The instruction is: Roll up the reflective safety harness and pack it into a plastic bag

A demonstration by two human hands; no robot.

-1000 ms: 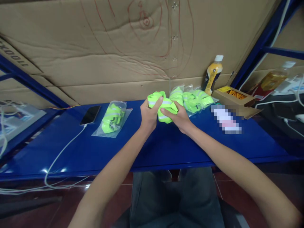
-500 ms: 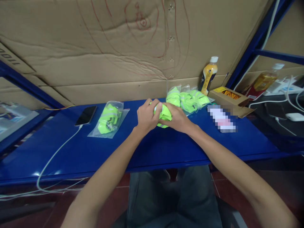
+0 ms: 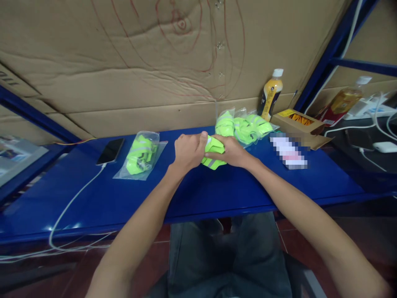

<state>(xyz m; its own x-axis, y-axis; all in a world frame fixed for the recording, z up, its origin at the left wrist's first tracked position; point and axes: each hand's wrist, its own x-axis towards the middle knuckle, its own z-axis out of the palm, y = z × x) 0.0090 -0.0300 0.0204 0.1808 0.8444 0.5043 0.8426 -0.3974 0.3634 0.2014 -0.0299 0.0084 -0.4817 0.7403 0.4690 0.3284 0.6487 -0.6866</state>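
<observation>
Between my two hands is a bundled neon-yellow reflective vest with pale grey strips, held just above or on the blue tabletop. My left hand wraps round its left side, thumb pointing up and away. From the right, my right hand grips it, with the thumb across the front. Fingers behind the bundle are partly hidden. Left of my hands lies a similar vest in a clear plastic bag. Beyond my right hand several more bagged neon vests lie close together.
A phone on a white cable lies at the left. Back right stand a drink bottle and an open cardboard box with orange contents. Right of my hands is a blurred-out flat item. A cardboard wall closes the back.
My left hand has turned, its fingers no longer lying over the top of the vest. More of the bundle's front shows. The whole view has shifted slightly.
</observation>
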